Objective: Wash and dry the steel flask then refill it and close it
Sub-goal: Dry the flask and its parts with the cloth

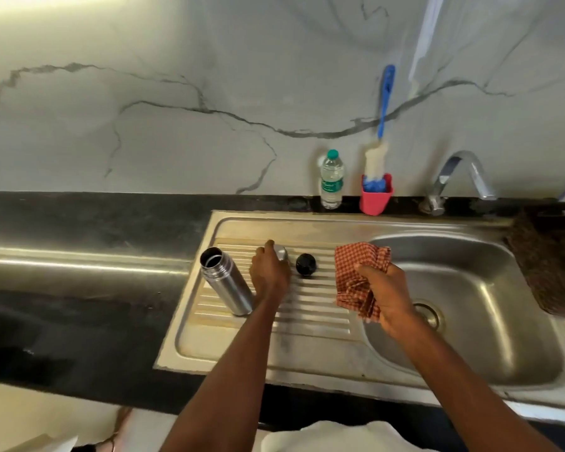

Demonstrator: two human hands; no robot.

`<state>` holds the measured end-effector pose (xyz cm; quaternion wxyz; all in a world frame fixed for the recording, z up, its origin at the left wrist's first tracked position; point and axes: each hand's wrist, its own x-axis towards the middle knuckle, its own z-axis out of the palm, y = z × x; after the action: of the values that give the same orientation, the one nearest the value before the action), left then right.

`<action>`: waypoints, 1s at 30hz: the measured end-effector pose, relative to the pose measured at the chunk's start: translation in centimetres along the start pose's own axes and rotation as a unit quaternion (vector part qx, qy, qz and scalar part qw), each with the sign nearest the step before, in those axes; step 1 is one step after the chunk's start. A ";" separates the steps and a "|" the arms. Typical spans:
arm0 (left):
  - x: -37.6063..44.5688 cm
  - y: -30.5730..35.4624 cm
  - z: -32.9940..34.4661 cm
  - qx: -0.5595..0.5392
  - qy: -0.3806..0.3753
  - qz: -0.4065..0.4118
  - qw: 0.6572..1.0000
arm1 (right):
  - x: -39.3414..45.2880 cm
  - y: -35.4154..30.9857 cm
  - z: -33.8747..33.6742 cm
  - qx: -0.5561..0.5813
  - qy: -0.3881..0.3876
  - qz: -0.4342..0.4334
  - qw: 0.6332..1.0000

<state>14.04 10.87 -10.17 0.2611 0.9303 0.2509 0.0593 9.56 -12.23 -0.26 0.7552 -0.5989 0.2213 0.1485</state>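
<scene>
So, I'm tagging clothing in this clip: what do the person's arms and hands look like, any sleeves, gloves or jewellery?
Both forearms are bare as far as the frame shows, with no sleeves in view. The left hand and right hand wear no gloves, and no watch, bracelet or ring is visible. A pale garment shows at the bottom edge.

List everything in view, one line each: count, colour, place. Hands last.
flask: 1, steel, open, upright on the drainboard.
steel cap: 1, silver, drainboard, under the left hand.
black stopper: 1, drainboard, right of the cap.
cloth: 1, red checked, in the right hand.
water bottle: 1, clear, green cap, by the wall.
brush: 1, blue and white, in a pink holder.
tap: 1, chrome, behind the sink.
left hand: grips the cap.
right hand: grips the cloth.
</scene>
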 end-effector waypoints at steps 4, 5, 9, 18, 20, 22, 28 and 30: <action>-1.8 3.7 -2.0 -0.100 0.085 0.034 0.991 | 1.1 -0.5 -0.5 0.010 0.026 -0.012 1.000; -2.4 5.0 -2.6 -0.163 0.086 0.044 0.982 | 1.4 -0.7 -0.9 0.015 0.036 -0.015 0.999; -4.7 9.2 -3.7 -0.471 -0.041 -0.017 0.881 | 2.6 -1.3 -2.4 0.029 0.069 -0.034 0.997; -8.0 14.7 0.8 -0.399 -0.245 0.107 0.877 | 1.9 -2.4 -8.7 0.038 0.024 -0.019 0.999; -9.1 16.6 1.4 -0.347 -0.271 0.163 0.883 | 1.7 -2.3 -9.6 0.031 0.016 -0.008 0.999; -9.8 18.0 2.2 -0.288 -0.288 0.220 0.887 | 1.6 -2.5 -10.5 0.054 0.018 0.007 0.998; -12.1 20.1 4.3 -0.335 -0.256 0.179 0.889 | 1.5 -4.2 -13.8 0.207 -0.006 -0.013 0.978; -12.8 20.8 4.6 -0.330 -0.173 0.173 0.912 | 1.4 -4.6 -13.8 0.165 0.040 -0.077 0.982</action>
<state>13.12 -13.01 -3.14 0.5781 0.8157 0.0028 0.0211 10.90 -26.77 0.32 0.8433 -0.4870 0.2258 0.0272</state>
